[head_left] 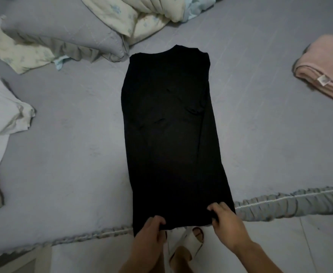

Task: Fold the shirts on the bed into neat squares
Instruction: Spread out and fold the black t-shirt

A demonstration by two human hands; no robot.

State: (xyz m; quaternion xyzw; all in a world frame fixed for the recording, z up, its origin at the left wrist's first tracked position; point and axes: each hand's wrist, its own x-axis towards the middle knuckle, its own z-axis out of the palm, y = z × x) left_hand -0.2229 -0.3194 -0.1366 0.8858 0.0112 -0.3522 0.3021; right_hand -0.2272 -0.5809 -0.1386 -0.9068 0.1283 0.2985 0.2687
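Note:
A black shirt (171, 134) lies flat on the grey bed (73, 154) as a long narrow strip, sleeves folded in, collar at the far end. Its hem hangs slightly over the bed's near edge. My left hand (152, 231) pinches the hem's left part, thumb on top. My right hand (224, 221) grips the hem's right corner with curled fingers.
A folded pink garment (323, 69) sits at the far right. A white garment (2, 109) lies crumpled at the left edge. A grey pillow (63, 36) and a pale floral quilt (142, 14) lie at the head. The bed's ruffled edge (291, 201) runs near me; a sandalled foot (189, 241) stands below.

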